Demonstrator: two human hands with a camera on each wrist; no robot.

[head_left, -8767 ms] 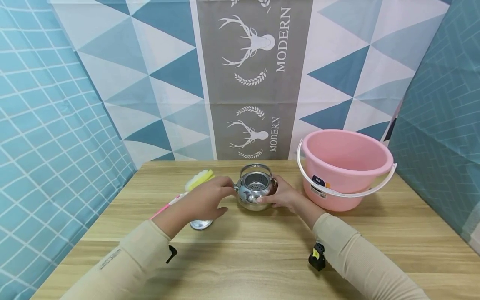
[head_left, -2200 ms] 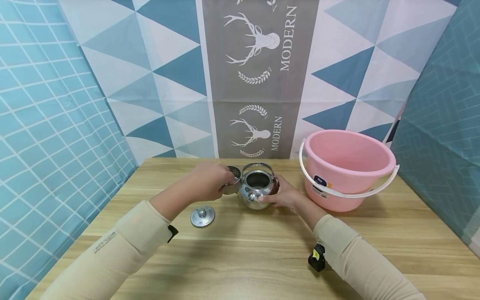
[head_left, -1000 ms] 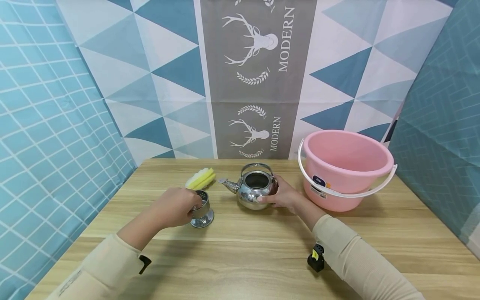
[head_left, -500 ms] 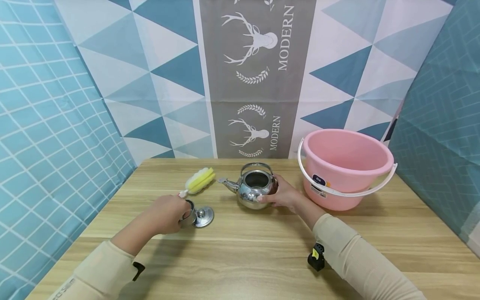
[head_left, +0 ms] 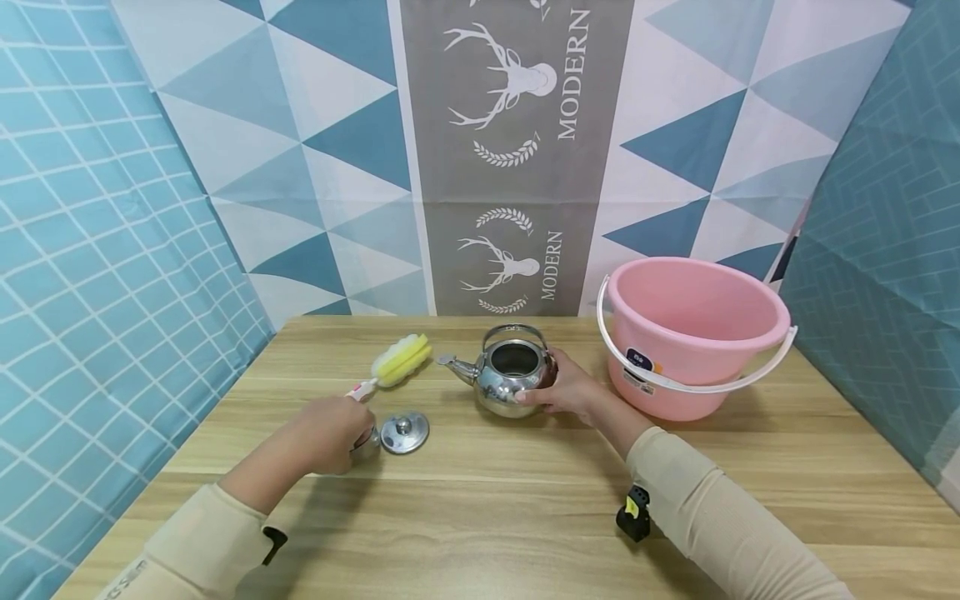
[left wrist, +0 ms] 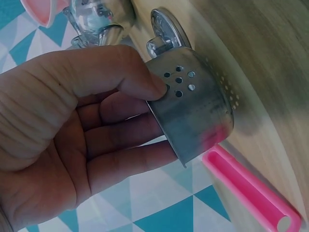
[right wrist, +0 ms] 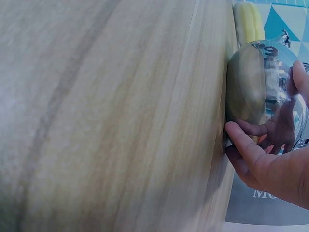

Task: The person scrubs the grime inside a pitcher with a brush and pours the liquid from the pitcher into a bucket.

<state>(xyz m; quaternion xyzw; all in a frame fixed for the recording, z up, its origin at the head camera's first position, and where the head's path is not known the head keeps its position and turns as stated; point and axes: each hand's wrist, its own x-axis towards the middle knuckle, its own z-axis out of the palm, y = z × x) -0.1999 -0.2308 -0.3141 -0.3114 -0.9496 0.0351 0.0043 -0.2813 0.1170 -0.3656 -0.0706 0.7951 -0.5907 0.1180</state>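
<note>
My left hand (head_left: 330,435) pinches the rim of a steel tea strainer (left wrist: 198,113), thumb on one side and fingers on the other. Small holes pierce its wall and base. In the head view the hand hides most of it; whether it touches the table I cannot tell. Just right of it lies the knobbed teapot lid (head_left: 404,432). In the middle stands a shiny steel teapot (head_left: 508,387), uncovered, its spout to the left and its handle upright. My right hand (head_left: 566,387) grips the pot's right side, thumb in front; the right wrist view shows fingers low on its belly.
A sponge brush (head_left: 402,360) lies behind the lid, its pink handle (left wrist: 251,188) running beside the strainer. To the right of the teapot stands a pink bucket (head_left: 690,404) with a white bail. Patterned cloth (head_left: 510,167) hangs along the table's back edge.
The strainer has come out of the teapot; my left hand has carried it leftward, past the lid, to the lid's left and lowered it. The right hand has kept its grip on the pot.
</note>
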